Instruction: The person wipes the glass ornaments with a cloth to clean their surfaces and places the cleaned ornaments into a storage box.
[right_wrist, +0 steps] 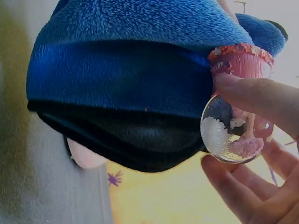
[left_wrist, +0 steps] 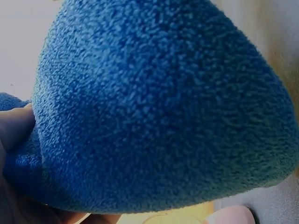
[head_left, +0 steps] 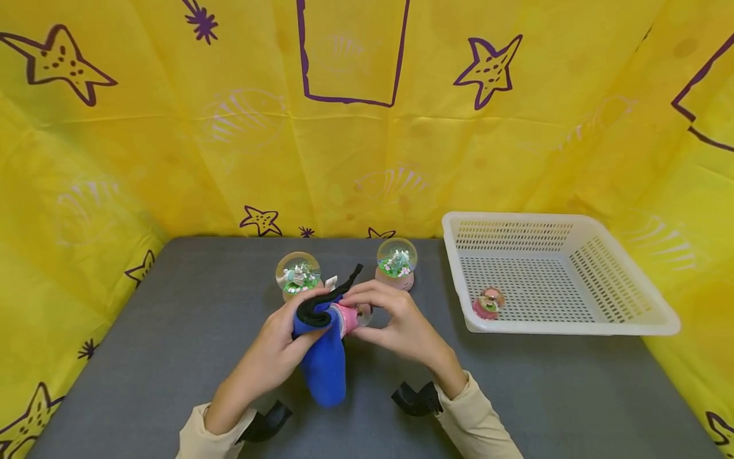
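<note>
My left hand (head_left: 275,347) grips a folded blue towel (head_left: 325,373) with a black edge, its loose part hanging down. The towel lies against the pink base of a small snow globe (right_wrist: 233,135). My right hand (head_left: 404,325) holds this globe by its base and clear dome, with the dome turned toward the right palm. In the right wrist view the base points up and the dome down, with a pink and white figure inside. Blue towel (left_wrist: 159,112) fills most of the left wrist view and hides much of the left hand.
Two larger snow globes stand behind the hands, one on the left (head_left: 298,273) and one on the right (head_left: 396,261). At the right is a white plastic basket (head_left: 573,326) with a small pink-based snow globe (head_left: 489,303) in its near left corner. Yellow cloth (head_left: 344,159) surrounds the grey table (head_left: 189,331).
</note>
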`<state>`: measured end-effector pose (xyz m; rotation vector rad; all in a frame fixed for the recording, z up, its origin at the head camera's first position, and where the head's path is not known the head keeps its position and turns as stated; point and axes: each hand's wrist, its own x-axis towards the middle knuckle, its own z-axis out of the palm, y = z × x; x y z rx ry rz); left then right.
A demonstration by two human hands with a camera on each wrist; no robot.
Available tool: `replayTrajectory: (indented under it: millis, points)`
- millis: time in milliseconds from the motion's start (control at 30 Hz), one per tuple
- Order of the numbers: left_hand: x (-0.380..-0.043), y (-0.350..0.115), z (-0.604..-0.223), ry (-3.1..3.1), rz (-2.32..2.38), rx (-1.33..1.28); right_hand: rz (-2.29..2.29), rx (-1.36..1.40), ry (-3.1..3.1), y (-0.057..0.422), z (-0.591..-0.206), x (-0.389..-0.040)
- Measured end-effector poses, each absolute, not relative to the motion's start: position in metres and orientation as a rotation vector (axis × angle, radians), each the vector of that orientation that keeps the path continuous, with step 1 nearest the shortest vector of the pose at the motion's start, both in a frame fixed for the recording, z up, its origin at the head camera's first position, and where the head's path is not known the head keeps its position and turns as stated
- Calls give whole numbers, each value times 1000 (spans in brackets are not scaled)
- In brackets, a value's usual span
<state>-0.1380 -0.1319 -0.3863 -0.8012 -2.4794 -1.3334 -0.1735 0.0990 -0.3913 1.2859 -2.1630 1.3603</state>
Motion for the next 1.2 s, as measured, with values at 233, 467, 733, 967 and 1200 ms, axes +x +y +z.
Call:
replayTrajectory:
  millis: [233, 467, 733, 967, 1200]
  points:
    - [-141, -134, -385, -2481, -1397, -718, 1463, 1226, -2251, 102, -390, -172]
    - [-143, -139, -381, -2455, -1447, -583, 1509, 1048, -2354, 106, -389, -172]
    - [-141, -141, -380, -2470, -1453, -572, 1574, 816, -2449, 104, -389, -171]
    - [-141, -139, -383, -2454, -1470, -621, 1639, 859, -2414, 100, -389, -169]
    - [-138, -132, -387, -2553, -1514, -689, 1601, 913, -2337, 92, -391, -164]
